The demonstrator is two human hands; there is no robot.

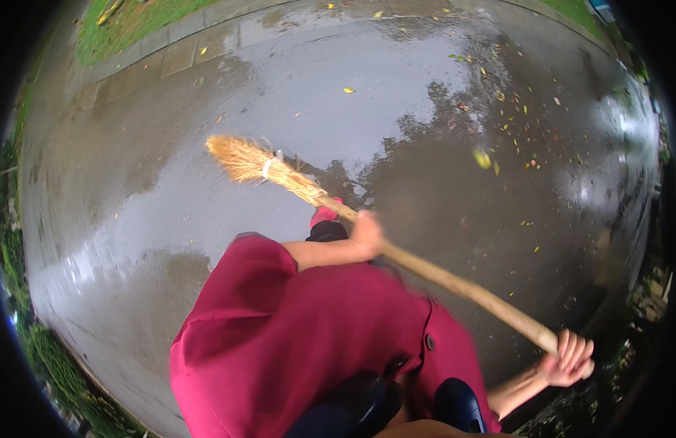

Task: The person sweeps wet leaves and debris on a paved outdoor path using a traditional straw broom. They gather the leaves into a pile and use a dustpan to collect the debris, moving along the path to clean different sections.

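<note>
A straw broom [240,157] with a long wooden handle [464,286] crosses in front of my body. Its bristles point to the far left and a white band [268,166] binds them. My left hand [367,235] is closed around the lower handle, a short way above the straw. At the handle's top end, low on the right, my right hand [568,358] grips the wood. Wet pavement [294,112] lies beneath the broom. Whether the bristle tips touch the ground, I cannot tell.
Yellow and brown leaves [516,128] are scattered over the right side of the pavement. A kerb [179,27] edges the grass [135,24] at the upper left. A hedge [69,372] borders the lower left. One red shoe [322,215] shows below the handle.
</note>
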